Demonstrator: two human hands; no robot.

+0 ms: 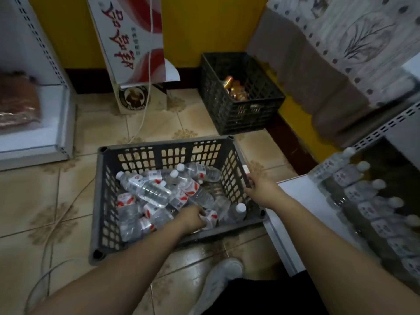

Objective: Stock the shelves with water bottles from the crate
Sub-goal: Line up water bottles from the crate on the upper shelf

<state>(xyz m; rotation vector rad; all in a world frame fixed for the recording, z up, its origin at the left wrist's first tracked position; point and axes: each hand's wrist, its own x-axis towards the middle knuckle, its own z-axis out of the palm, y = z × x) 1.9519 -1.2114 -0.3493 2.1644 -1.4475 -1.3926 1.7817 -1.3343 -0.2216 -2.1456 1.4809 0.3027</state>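
Left hand point(193, 218) gripping crate point(100, 201) bottle point(210, 218), lying flat, cap direction hidden

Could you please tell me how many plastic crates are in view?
2: a grey crate of water bottles on the floor nearest the person, and a black crate holding orange items behind it by the yellow wall.

Clear glossy plastic water bottles point(150, 189) lie in a matt grey plastic crate point(97, 201) on glazed floor tiles point(34, 189).
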